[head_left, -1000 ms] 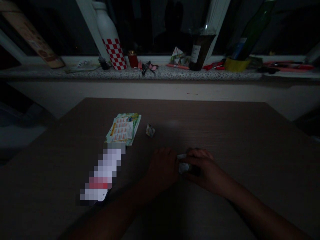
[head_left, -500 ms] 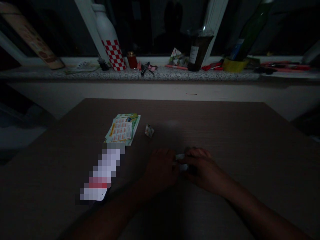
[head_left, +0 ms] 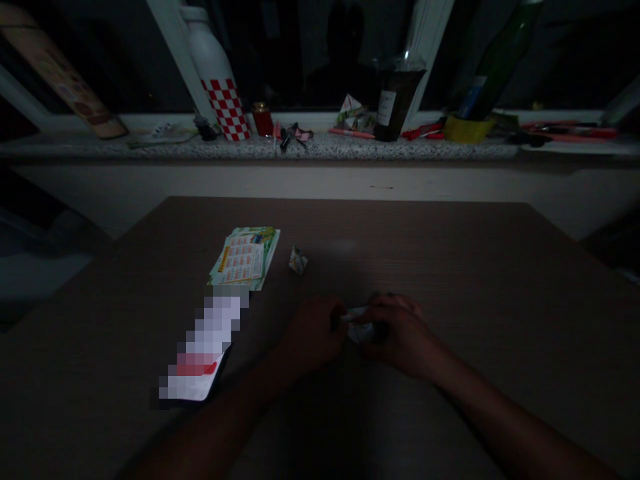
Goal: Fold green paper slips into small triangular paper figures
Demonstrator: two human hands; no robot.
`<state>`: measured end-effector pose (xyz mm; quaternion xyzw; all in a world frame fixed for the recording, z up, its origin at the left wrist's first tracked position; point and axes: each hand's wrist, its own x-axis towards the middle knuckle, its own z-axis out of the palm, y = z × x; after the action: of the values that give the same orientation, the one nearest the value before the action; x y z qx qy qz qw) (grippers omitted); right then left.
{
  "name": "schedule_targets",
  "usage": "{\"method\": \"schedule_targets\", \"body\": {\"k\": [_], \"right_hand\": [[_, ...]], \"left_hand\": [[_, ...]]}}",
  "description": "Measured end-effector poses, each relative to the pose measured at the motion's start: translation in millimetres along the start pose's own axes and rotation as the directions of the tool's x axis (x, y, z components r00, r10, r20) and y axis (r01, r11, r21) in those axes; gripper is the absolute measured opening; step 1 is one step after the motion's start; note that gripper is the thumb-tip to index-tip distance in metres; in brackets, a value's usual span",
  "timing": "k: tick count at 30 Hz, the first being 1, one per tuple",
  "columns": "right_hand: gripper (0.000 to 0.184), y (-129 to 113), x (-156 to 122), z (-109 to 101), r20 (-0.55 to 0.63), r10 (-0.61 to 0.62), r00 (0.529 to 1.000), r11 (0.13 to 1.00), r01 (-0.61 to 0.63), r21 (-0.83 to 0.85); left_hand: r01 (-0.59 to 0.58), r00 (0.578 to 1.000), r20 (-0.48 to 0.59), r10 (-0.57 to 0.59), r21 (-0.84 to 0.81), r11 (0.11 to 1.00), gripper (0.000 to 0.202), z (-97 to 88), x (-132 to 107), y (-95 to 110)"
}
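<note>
Between my two hands, low over the dark table (head_left: 440, 267), is a small piece of folded paper (head_left: 361, 332), pale with faint print. My left hand (head_left: 314, 333) pinches its left edge, fingers curled. On the other side my right hand (head_left: 400, 337) grips it with thumb and fingers, covering much of the paper. The exact folds are hard to make out in the dim light. Beyond my left hand sits a small folded paper piece (head_left: 298, 261) with a pointed shape. A stack of printed paper slips (head_left: 243, 260) lies farther left.
A lit phone (head_left: 200, 360), its screen blurred out, lies left of my left forearm. Along the granite windowsill (head_left: 320, 147) stand a checkered bottle (head_left: 225, 100), a small red jar (head_left: 262, 120), a dark plastic cup (head_left: 397, 103), a green bottle (head_left: 507, 60) and a yellow tape roll (head_left: 469, 130).
My left hand has shifted slightly left, and more of the folded paper shows between my hands. My right hand stays almost in place, still on the paper.
</note>
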<state>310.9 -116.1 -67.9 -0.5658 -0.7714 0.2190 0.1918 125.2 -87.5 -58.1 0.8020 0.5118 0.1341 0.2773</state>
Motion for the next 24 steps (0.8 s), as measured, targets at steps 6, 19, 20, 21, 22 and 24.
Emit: {"method": "schedule_targets", "body": {"k": [6, 19, 20, 21, 22, 24], "right_hand": [[0.034, -1.5, -0.4, 3.7, -0.040, 0.021, 0.999, 1.000, -0.021, 0.000], [0.031, 1.7, -1.5, 7.1, -0.086, -0.004, 0.996, 1.000, 0.004, 0.008], [0.030, 1.2, -1.4, 6.6, -0.085, -0.001, 0.996, 1.000, 0.002, 0.007], [0.030, 0.7, -1.3, 6.1, -0.084, -0.001, 0.996, 1.000, 0.002, 0.008], [0.029, 0.4, -1.3, 5.6, -0.079, -0.005, 0.997, 1.000, 0.006, 0.009], [0.027, 0.0, -1.2, 4.8, -0.062, -0.017, 0.998, 1.000, 0.017, 0.011]], "left_hand": [[-0.008, 1.000, -0.029, 0.009, 0.020, 1.000, 0.014, 3.1, 0.6, 0.3], [-0.031, 0.998, -0.056, 0.032, 0.032, 0.999, 0.009, 5.7, 1.1, -0.7], [-0.030, 0.998, -0.059, 0.032, 0.036, 0.999, 0.009, 5.4, 1.2, -0.4], [-0.030, 0.998, -0.058, 0.033, 0.038, 0.999, 0.009, 5.0, 1.4, -0.1], [-0.030, 0.998, -0.052, 0.032, 0.037, 0.999, 0.009, 4.4, 1.6, 0.2], [-0.021, 0.999, -0.030, 0.022, 0.036, 0.999, 0.010, 3.4, 1.9, 0.5]]}}
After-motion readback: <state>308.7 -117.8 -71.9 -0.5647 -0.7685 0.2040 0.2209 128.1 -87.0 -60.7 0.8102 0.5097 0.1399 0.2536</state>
